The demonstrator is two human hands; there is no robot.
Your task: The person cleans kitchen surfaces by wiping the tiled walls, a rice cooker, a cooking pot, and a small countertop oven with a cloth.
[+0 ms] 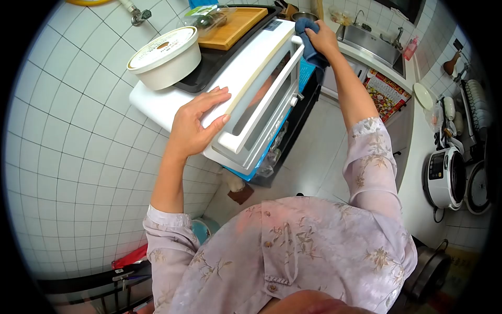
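A white oven (246, 78) with a glass door and a long white handle stands against the tiled wall. My left hand (196, 123) rests on its near top edge, fingers apart and holding nothing. At the oven's far corner, beside the far end of the handle, my right hand (322, 41) grips a dark blue cloth (309, 46). On top of the oven are a black tray (209, 65), a lidded white round tub (166, 55), a wooden board (232, 27) and a clear plastic package (206, 18) with dark contents.
Beyond the oven is a sink (371, 44) with taps. Along the right counter are a pale plate (423, 96), a white rice cooker (443, 178) and a dish rack (476, 104). A calendar (385, 94) hangs on a cabinet; a tap (140, 17) juts from the left wall.
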